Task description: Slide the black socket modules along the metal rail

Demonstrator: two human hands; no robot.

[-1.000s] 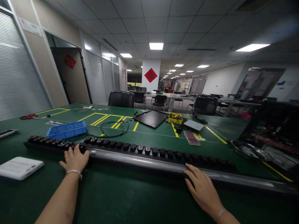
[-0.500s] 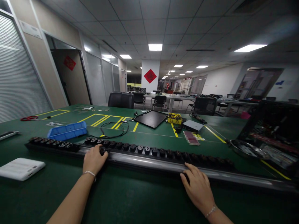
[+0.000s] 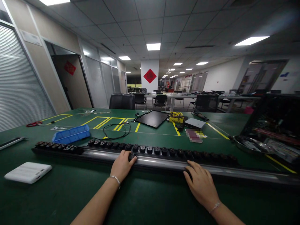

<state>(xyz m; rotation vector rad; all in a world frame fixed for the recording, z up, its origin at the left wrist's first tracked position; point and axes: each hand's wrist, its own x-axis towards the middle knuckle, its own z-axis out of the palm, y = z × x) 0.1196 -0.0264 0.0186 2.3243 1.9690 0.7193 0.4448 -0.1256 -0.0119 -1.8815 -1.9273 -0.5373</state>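
A long rail (image 3: 161, 163) lies across the table (image 3: 152, 200), black sockets (image 3: 150, 150) ranged just behind its middle. The left hand (image 3: 120, 164) appears to pinch a small black piece (image 3: 133, 155) on the rail; the right hand (image 3: 200, 182) rests there, fingers spread. The step seems to be positioning that piece; the next move calls for steady alignment. Open room lies before the rail; a blue tray (image 3: 71, 134) crowds its left rear edge.

Long dark rail (image 3: 161, 164) on green table (image 3: 150, 203), two bare hands.
Left hand (image 3: 121, 165): grasping small black piece (image 3: 132, 155). Right hand (image 3: 201, 182): fingers resting on rail. Behind, left: blue bin (image 3: 71, 134).
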